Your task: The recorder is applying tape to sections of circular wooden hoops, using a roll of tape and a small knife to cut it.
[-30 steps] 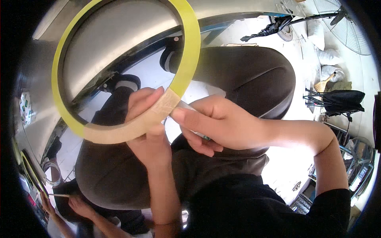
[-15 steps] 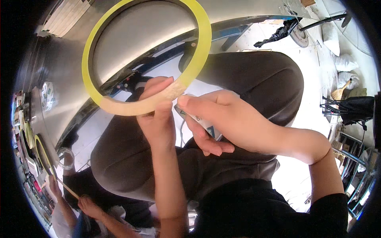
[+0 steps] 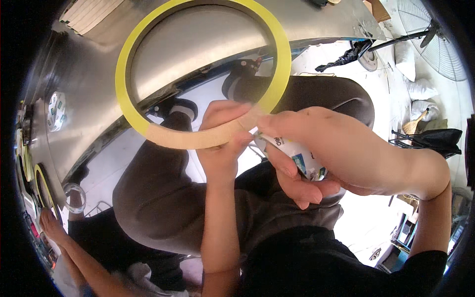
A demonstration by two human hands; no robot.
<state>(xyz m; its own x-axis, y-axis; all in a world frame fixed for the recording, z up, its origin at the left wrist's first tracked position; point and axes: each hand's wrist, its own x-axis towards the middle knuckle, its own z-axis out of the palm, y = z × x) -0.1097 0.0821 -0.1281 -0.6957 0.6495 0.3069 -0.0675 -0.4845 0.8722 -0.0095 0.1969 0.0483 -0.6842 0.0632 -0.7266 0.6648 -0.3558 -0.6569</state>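
Note:
My left hand grips the lower edge of a large ring, thumb on the near side and fingers behind. The ring is yellow over most of its length, with a pale beige stretch along the bottom. In my right hand is a white printed roll with green and blue marks; the fingers hide much of it. My right thumb and fingertip meet the ring at the right end of the beige stretch. The ring is held tilted above my lap, partly over the metal table.
A shiny metal table curves across the far side, with a similar printed roll on it. At the lower left, a co-worker's hand is by another yellow ring. A fan stands far right, near a black folded chair.
Both my hands and the ring have shifted right in the picture. My right hand has turned so that more of the printed roll shows. The co-worker's hands have moved left.

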